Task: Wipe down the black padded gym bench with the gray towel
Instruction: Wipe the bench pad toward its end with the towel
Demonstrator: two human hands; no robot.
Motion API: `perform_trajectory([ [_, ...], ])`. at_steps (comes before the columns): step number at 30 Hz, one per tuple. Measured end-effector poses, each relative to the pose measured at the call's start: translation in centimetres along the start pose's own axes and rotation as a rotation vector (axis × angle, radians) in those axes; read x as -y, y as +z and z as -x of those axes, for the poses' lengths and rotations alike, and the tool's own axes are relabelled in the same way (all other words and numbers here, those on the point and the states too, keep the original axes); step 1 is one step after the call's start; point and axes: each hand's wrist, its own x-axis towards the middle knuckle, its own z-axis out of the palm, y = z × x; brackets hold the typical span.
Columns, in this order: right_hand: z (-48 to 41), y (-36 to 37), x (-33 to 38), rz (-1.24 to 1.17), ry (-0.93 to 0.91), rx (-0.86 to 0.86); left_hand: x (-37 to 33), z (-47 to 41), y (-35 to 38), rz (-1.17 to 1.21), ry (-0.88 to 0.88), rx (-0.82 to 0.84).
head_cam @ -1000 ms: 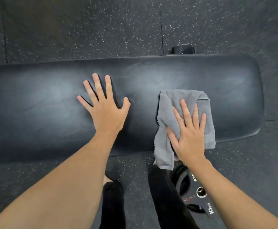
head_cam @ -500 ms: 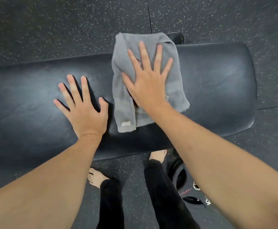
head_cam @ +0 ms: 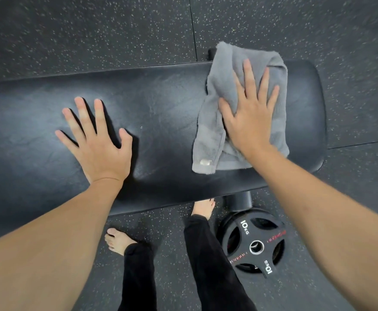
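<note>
The gray towel (head_cam: 226, 122) lies rumpled near the right end of the black padded table (head_cam: 161, 104), its top edge overhanging the far side. The right hand (head_cam: 250, 115) presses flat on it, grip spread apart. The left hand (head_cam: 96, 142) rests splayed on bare padding, well left of the towel. A weight plate (head_cam: 253, 243) lies on the floor below the towel's end.

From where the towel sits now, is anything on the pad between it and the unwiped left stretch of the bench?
Yes: the left hand lies flat, fingers spread, on the bench, left of the gray towel that the right hand presses down. Nothing else visible lies on the pad; lift that hand before sweeping left.
</note>
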Motion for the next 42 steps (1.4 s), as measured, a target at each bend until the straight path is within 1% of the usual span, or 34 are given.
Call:
perform_trajectory([
  [3,6.2,0.5,-0.2,0.023,0.007,0.013,0.0,0.0,0.1,0.016,0.002,-0.004],
  [6,11.4,1.1,-1.5,0.051,-0.082,0.042,0.1,0.0,0.1,0.022,0.004,-0.012],
  [9,13.3,1.1,-4.4,0.098,-0.161,0.056,0.1,0.0,0.2,0.037,0.008,-0.028],
  [12,13.4,0.5,-6.8,0.095,-0.111,0.051,0.0,0.1,0.1,0.053,0.001,-0.033],
  [16,13.1,-0.3,-8.3,-0.003,-0.020,0.053,-0.1,0.2,0.0,0.056,0.015,-0.036],
  [19,11.3,-0.4,-8.3,-0.049,0.020,0.029,-0.4,0.2,-0.1,0.058,0.008,-0.041],
  [21,8.3,-0.4,-7.9,-0.050,0.057,-0.004,-1.8,0.2,-0.5,0.118,0.044,-0.050],
  [23,4.3,-0.7,-7.1,-0.052,0.097,-0.025,-5.2,-0.1,-0.7,0.176,0.192,-0.068],
  [25,0.4,-1.1,-6.4,-0.067,0.084,-0.015,-9.9,-0.5,-0.2,0.216,0.365,-0.071],
  [27,-3.2,-1.8,-6.5,-0.070,0.057,0.014,-14.1,-0.9,0.7,0.214,0.461,-0.028],
  [30,-7.8,-3.1,-8.0,-0.108,0.111,0.049,-16.3,-0.7,2.2,0.080,0.448,0.003],
  [32,-8.8,-3.6,-9.0,-0.154,0.147,0.044,-16.0,-0.7,2.5,0.066,0.437,-0.006],
  [35,-5.8,-3.9,-11.0,-0.215,0.175,0.014,-15.9,-0.5,2.2,0.076,0.442,-0.014],
  [39,2.5,-3.9,-13.4,-0.343,0.264,-0.041,-16.3,-0.3,2.2,0.079,0.435,-0.007],
  [42,8.0,-3.3,-13.1,-0.304,0.260,-0.038,-16.4,-0.6,2.2,0.068,0.426,-0.013],
])
